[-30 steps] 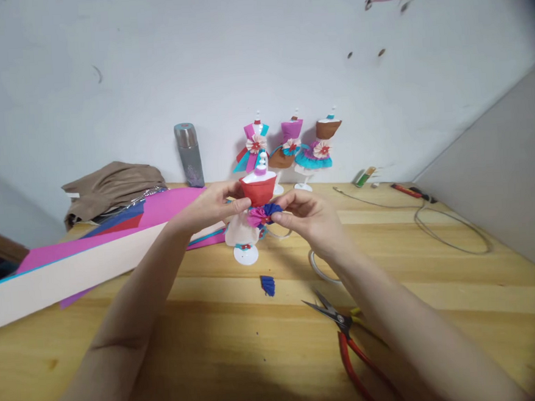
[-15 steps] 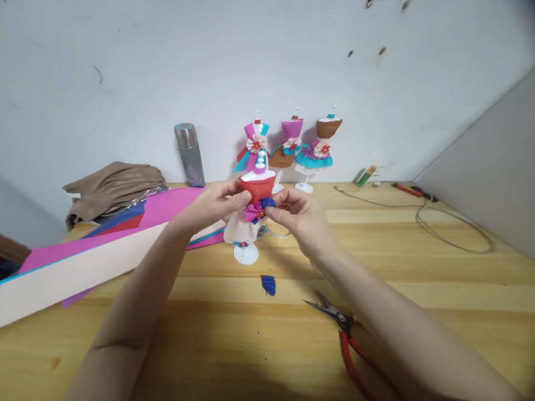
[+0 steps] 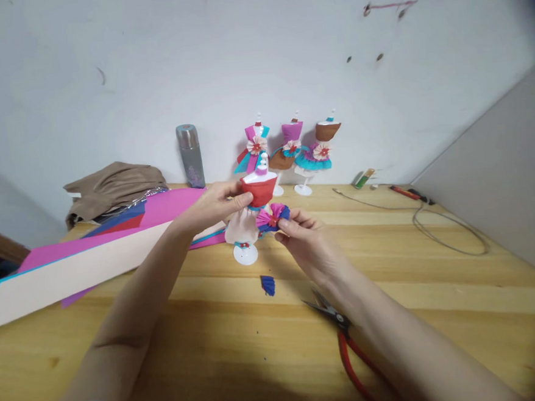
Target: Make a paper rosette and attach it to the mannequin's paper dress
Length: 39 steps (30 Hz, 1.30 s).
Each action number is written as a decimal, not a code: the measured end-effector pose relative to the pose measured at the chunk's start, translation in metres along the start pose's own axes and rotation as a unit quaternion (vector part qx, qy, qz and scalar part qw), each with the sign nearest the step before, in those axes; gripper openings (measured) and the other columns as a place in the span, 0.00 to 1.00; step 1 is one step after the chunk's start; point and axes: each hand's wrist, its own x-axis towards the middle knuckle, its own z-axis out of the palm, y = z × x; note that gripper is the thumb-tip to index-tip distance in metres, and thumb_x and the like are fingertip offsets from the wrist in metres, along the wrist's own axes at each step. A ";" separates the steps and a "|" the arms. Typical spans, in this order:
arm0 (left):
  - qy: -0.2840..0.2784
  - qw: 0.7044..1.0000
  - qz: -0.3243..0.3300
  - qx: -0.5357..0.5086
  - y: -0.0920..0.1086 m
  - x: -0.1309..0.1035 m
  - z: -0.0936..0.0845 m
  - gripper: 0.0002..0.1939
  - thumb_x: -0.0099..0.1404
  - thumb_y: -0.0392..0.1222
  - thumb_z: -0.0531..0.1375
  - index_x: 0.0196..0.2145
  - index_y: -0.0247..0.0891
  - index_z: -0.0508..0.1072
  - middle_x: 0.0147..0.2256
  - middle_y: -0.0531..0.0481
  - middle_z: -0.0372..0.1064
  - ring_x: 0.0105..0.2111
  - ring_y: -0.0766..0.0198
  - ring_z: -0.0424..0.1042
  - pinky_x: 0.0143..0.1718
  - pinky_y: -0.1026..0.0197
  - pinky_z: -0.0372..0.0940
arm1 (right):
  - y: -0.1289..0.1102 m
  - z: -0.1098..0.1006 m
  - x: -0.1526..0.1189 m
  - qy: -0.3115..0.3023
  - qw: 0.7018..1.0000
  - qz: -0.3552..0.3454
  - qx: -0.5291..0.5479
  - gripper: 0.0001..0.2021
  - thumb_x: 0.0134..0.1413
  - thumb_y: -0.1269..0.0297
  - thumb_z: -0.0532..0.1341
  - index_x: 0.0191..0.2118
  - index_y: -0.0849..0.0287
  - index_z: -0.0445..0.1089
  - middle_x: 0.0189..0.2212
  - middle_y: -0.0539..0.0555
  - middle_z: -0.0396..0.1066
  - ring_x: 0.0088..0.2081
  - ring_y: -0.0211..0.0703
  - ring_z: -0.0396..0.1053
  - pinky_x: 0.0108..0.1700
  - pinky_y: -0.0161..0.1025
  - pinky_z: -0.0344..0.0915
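My left hand (image 3: 222, 205) grips a small white dress form (image 3: 258, 190) at its red top, fingers closed round the side. The form wears a cream skirt (image 3: 242, 227), and its round white base (image 3: 245, 254) is near the table. Between thumb and fingers of my right hand (image 3: 302, 231) is a pink and blue bow (image 3: 273, 216), just right of the form's waist; whether it touches the skirt I cannot tell. A pleated blue scrap (image 3: 268, 285) lies on the table below. Red-handled scissors (image 3: 340, 320) rest under my right forearm, blades parted.
Three dressed forms stand by the wall, one with a brown top (image 3: 327, 131). A grey flask (image 3: 191, 157), brown cloth (image 3: 115, 190) and coloured sheets (image 3: 89, 268) are at left. At right lie a looped cable (image 3: 428, 232), a green tube (image 3: 364, 179) and a red-black tool (image 3: 407, 193).
My right hand has moved the bow right and slightly down, away from the form's waist, baring a blue band there. My left hand keeps its hold on the form.
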 end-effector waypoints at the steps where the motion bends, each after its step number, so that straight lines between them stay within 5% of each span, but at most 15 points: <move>1: 0.001 1.000 -0.002 0.001 0.000 0.000 0.000 0.23 0.60 0.61 0.59 0.32 0.35 0.69 0.31 0.50 0.67 0.34 0.63 0.68 0.36 0.60 0.66 | 0.001 0.000 -0.001 -0.004 0.999 0.028 0.022 0.14 0.32 0.60 0.78 0.25 0.54 0.74 0.25 0.46 0.75 0.26 0.34 0.67 0.29 0.33 0.63; 6: -0.001 1.000 -0.005 -0.001 0.002 -0.002 -0.001 0.23 0.59 0.61 0.61 0.34 0.34 0.71 0.31 0.50 0.68 0.35 0.62 0.69 0.37 0.60 0.67 | 0.006 -0.001 -0.004 -0.015 0.997 0.070 0.039 0.16 0.32 0.57 0.78 0.27 0.55 0.74 0.28 0.47 0.76 0.29 0.34 0.70 0.31 0.33 0.67; 10: -0.012 1.000 0.011 -0.003 0.003 -0.002 -0.003 0.25 0.59 0.60 0.62 0.40 0.34 0.75 0.35 0.48 0.72 0.36 0.62 0.69 0.38 0.60 0.68 | -0.002 -0.005 0.001 -0.052 0.984 -0.067 -0.157 0.11 0.42 0.59 0.73 0.26 0.55 0.72 0.23 0.47 0.73 0.26 0.37 0.68 0.33 0.38 0.67; 16: -0.030 0.999 0.037 -0.008 -0.003 0.000 -0.006 0.25 0.58 0.60 0.65 0.40 0.33 0.77 0.39 0.45 0.75 0.40 0.58 0.73 0.42 0.58 0.69 | -0.039 -0.003 0.015 -0.129 0.863 -0.218 -0.438 0.05 0.49 0.68 0.65 0.34 0.56 0.72 0.26 0.49 0.72 0.27 0.40 0.69 0.33 0.41 0.66; 25: -0.056 0.998 0.040 0.007 0.005 -0.002 -0.006 0.26 0.50 0.44 0.71 0.47 0.35 0.76 0.49 0.43 0.76 0.51 0.52 0.73 0.55 0.51 0.66 | -0.056 0.010 0.024 -0.231 0.734 -0.342 -0.539 0.05 0.52 0.73 0.64 0.33 0.54 0.72 0.28 0.50 0.77 0.29 0.42 0.72 0.33 0.40 0.66; 28: -0.058 0.997 0.035 0.023 0.007 -0.003 -0.006 0.27 0.50 0.43 0.71 0.48 0.36 0.76 0.50 0.43 0.75 0.52 0.51 0.72 0.56 0.50 0.65 | -0.056 0.008 0.020 -0.247 0.733 -0.371 -0.515 0.08 0.55 0.72 0.62 0.38 0.52 0.75 0.34 0.51 0.79 0.34 0.43 0.75 0.37 0.42 0.70; 34: -0.085 0.993 0.070 -0.031 -0.004 0.001 -0.011 0.25 0.55 0.51 0.69 0.47 0.34 0.77 0.49 0.42 0.76 0.52 0.52 0.73 0.53 0.52 0.67 | -0.055 0.001 0.018 -0.227 0.795 -0.326 -0.458 0.12 0.53 0.71 0.64 0.43 0.48 0.77 0.33 0.50 0.80 0.33 0.44 0.76 0.37 0.43 0.74; 39: -0.080 0.993 0.074 -0.041 -0.004 0.001 -0.012 0.26 0.57 0.54 0.67 0.49 0.35 0.76 0.51 0.41 0.75 0.51 0.53 0.73 0.55 0.52 0.66 | -0.042 0.001 0.019 -0.193 0.788 -0.361 -0.459 0.16 0.54 0.72 0.63 0.46 0.48 0.75 0.35 0.51 0.80 0.34 0.46 0.77 0.40 0.47 0.74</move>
